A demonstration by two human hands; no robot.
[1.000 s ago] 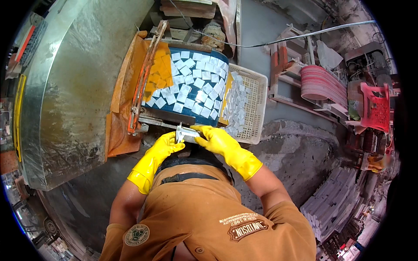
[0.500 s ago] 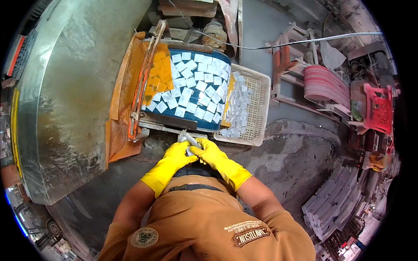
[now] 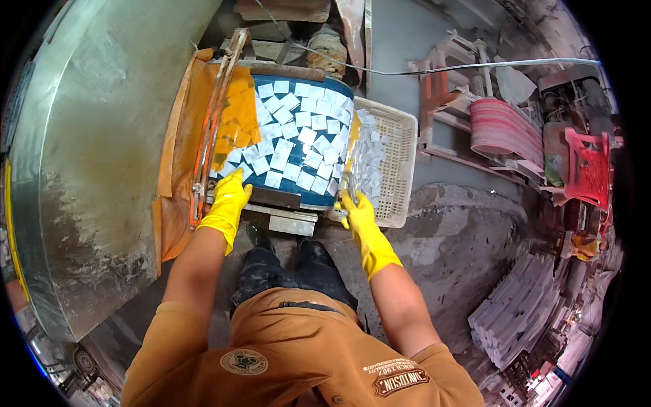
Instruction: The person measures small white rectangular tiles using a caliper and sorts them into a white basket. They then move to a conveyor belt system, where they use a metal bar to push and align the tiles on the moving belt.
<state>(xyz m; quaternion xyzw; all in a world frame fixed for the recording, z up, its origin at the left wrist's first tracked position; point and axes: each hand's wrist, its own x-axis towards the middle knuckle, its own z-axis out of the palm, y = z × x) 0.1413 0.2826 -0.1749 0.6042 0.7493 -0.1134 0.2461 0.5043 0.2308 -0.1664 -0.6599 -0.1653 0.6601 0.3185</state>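
Both my hands wear yellow rubber gloves. My left hand [image 3: 229, 202] reaches to the front left corner of the blue conveyor belt [image 3: 271, 157], its fingers stretched out at the small white stone tiles [image 3: 243, 169] there. A small gap shows between thumb and forefinger. My right hand [image 3: 362, 218] is closed on a grey metal caliper [image 3: 350, 184] at the belt's front right corner, beside the crate. Many square white tiles lie loosely over the belt, some under a translucent orange flap [image 3: 239, 112].
At the belt's right end stands a cream plastic crate [image 3: 400, 163] partly filled with tiles. An orange-painted metal bar [image 3: 218, 129] crosses the belt's left side, next to a large metal housing [image 3: 108, 169]. A cable [image 3: 475, 66] hangs across the back. Stacked stone strips [image 3: 515, 308] lie at right.
My hands have moved apart from in front of my waist, where they held the caliper with a tile. The left has gone to the belt's tiles, the right toward the crate with the caliper.
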